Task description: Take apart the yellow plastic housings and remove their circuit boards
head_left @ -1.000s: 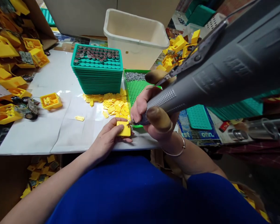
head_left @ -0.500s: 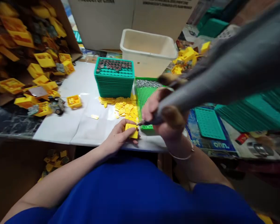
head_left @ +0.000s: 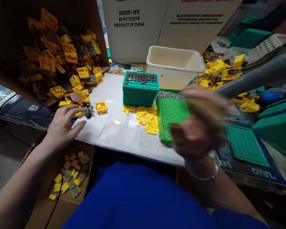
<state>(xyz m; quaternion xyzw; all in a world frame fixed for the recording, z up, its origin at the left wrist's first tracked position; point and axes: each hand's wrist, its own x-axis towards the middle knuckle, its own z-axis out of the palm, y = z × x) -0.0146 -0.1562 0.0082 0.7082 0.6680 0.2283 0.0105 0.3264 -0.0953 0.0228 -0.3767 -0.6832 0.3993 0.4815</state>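
Observation:
My left hand (head_left: 63, 125) is open, fingers spread, at the table's left edge. Its fingertips are over or beside yellow plastic housings (head_left: 80, 96) spilling from a cardboard box; I cannot tell whether they touch. Just past them lie a dark small motor part (head_left: 87, 110) and a yellow housing (head_left: 101, 107). My right hand (head_left: 197, 127) is smeared by motion above the right side of the green perforated tray (head_left: 173, 113), and brown coverings show on its fingers. A grey power screwdriver (head_left: 252, 73) slants from the upper right to behind this hand; its tip is hidden.
Stacked teal trays (head_left: 141, 95) hold small round dark parts on top. Flat yellow pieces (head_left: 149, 119) lie in front. A white bin (head_left: 176, 65) stands behind. Below the table's left edge, an open carton (head_left: 69, 198) contains yellow blocks. More teal trays (head_left: 281, 127) are at right.
My left hand has let go of the yellow block and moved left to the loose housings. My right hand has drawn away to the right, and the screwdriver's tip is out of sight. The view has shifted left.

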